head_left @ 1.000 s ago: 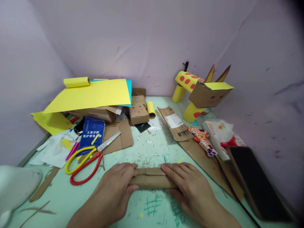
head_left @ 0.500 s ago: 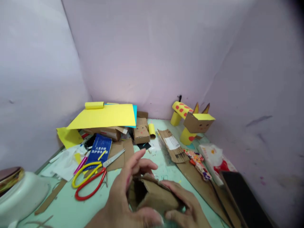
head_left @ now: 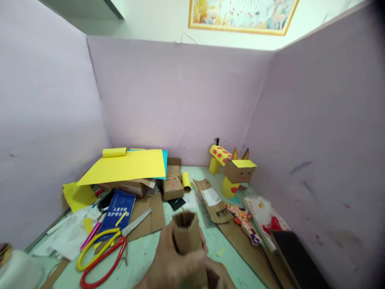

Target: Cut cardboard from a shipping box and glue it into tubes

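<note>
A folded brown cardboard tube stands upright at the bottom middle, its open top facing up. My left hand is wrapped round it from the left, the thumb across its front. Low on its right side, my right hand is closed on the cardboard, partly hidden behind it and blurred. Left of my hands lie scissors with one yellow and one red handle, blades apart, partly over a blue packet.
Yellow sheets lie on boxes at the back left. A spotted yellow cardboard animal stands at the back right. Flat cardboard, a glue gun and a black device lie right; a white pot sits left.
The view has tilted up, showing the wall and a framed picture. The cardboard piece has turned from lying sideways to upright, and my left fingers have closed round it.
</note>
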Action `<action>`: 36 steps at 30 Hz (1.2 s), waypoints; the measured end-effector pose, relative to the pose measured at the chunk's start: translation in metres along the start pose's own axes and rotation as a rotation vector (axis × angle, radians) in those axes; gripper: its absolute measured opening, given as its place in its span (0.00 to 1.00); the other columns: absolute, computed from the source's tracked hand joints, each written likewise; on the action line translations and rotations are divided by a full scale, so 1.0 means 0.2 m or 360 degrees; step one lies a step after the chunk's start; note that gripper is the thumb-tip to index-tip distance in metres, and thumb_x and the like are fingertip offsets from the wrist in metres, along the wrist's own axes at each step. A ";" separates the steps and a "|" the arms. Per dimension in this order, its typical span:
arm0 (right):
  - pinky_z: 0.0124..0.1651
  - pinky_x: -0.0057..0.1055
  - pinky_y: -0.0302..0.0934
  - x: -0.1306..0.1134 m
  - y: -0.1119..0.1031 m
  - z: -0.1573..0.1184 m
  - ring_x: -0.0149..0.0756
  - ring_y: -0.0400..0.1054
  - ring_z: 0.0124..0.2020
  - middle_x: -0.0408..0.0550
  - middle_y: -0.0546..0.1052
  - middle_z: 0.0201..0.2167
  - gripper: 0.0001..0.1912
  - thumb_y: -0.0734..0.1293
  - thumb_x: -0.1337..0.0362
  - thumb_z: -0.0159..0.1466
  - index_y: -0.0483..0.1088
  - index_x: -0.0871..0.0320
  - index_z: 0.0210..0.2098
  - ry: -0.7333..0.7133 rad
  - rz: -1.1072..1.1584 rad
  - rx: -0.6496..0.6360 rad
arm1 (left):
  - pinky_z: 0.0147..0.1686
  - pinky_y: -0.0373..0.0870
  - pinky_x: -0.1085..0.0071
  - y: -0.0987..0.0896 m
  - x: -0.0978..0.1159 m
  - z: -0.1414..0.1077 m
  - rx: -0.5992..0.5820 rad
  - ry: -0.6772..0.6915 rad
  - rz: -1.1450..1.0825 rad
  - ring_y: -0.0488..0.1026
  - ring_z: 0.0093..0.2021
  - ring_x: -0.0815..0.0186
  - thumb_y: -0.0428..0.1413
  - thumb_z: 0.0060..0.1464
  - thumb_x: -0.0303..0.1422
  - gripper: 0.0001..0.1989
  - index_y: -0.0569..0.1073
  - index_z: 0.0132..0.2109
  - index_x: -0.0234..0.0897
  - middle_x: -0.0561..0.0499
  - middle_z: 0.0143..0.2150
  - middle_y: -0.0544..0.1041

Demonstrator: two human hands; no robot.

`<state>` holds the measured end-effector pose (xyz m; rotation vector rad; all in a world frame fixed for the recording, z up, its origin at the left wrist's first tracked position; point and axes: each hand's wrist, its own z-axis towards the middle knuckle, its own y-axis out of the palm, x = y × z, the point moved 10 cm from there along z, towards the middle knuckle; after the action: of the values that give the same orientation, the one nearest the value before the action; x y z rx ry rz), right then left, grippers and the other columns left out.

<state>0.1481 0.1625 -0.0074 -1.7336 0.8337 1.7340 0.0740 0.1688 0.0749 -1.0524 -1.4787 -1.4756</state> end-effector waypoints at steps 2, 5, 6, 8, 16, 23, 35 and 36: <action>0.40 0.35 0.61 -0.04 0.06 -0.02 0.43 0.69 0.35 0.51 0.76 0.32 0.36 0.71 0.39 0.46 0.73 0.61 0.44 0.0024 0.0311 -0.0064 | 0.25 0.67 0.71 -0.08 -0.03 0.04 0.0209 -0.0098 -0.0026 0.70 0.26 0.66 0.67 0.35 0.35 0.17 0.72 0.33 0.33 0.51 0.25 0.74; 0.39 0.32 0.61 0.00 0.13 -0.04 0.36 0.70 0.32 0.49 0.76 0.32 0.31 0.73 0.45 0.49 0.72 0.61 0.44 0.0303 0.0799 -0.0107 | 0.26 0.69 0.72 -0.18 -0.15 0.10 0.0438 -0.0309 -0.0076 0.71 0.27 0.68 0.62 0.45 0.28 0.11 0.68 0.35 0.35 0.56 0.25 0.72; 0.38 0.33 0.61 0.02 0.14 -0.05 0.35 0.70 0.30 0.49 0.76 0.30 0.29 0.72 0.45 0.50 0.73 0.62 0.42 0.0372 0.0866 -0.0118 | 0.26 0.70 0.72 -0.20 -0.20 0.11 0.0482 -0.0388 -0.0086 0.72 0.27 0.69 0.60 0.49 0.28 0.09 0.68 0.37 0.35 0.56 0.27 0.72; 0.37 0.33 0.62 0.06 0.15 -0.05 0.34 0.70 0.27 0.49 0.75 0.27 0.28 0.72 0.46 0.50 0.74 0.64 0.38 0.0458 0.0943 -0.0128 | 0.26 0.70 0.73 -0.22 -0.28 0.12 0.0527 -0.0520 -0.0094 0.71 0.27 0.71 0.57 0.55 0.29 0.06 0.69 0.40 0.33 0.55 0.30 0.72; 0.36 0.31 0.60 0.07 0.11 -0.06 0.32 0.68 0.26 0.49 0.76 0.25 0.23 0.74 0.51 0.51 0.74 0.66 0.33 0.0411 0.1035 -0.0091 | 0.29 0.72 0.69 -0.18 -0.24 0.11 0.0403 -0.0536 -0.0149 0.75 0.29 0.66 0.59 0.51 0.26 0.08 0.69 0.39 0.33 0.52 0.30 0.76; 0.39 0.38 0.63 0.06 0.12 -0.07 0.39 0.73 0.31 0.54 0.78 0.33 0.25 0.73 0.50 0.51 0.71 0.64 0.39 0.0490 0.1235 -0.0178 | 0.32 0.73 0.66 -0.16 -0.20 0.11 0.0360 -0.0542 -0.0209 0.77 0.33 0.59 0.56 0.54 0.35 0.11 0.71 0.40 0.30 0.41 0.34 0.79; 0.35 0.36 0.60 0.09 0.12 -0.08 0.37 0.72 0.26 0.53 0.78 0.27 0.21 0.73 0.51 0.53 0.73 0.65 0.33 0.0512 0.1147 -0.0112 | 0.31 0.74 0.65 -0.19 -0.22 0.10 0.0524 -0.0541 -0.0295 0.77 0.29 0.61 0.58 0.51 0.29 0.09 0.69 0.40 0.32 0.44 0.31 0.78; 0.35 0.36 0.60 0.09 0.12 -0.08 0.38 0.72 0.26 0.53 0.78 0.26 0.22 0.73 0.51 0.53 0.73 0.66 0.34 0.0513 0.1133 -0.0119 | 0.31 0.74 0.65 -0.19 -0.22 0.10 0.0529 -0.0558 -0.0307 0.77 0.29 0.60 0.58 0.51 0.29 0.08 0.69 0.39 0.32 0.44 0.30 0.78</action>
<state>0.1392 0.1338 -0.0238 -1.9355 1.7096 1.9387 0.0537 0.1889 0.0201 -1.0174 -2.0414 -1.1503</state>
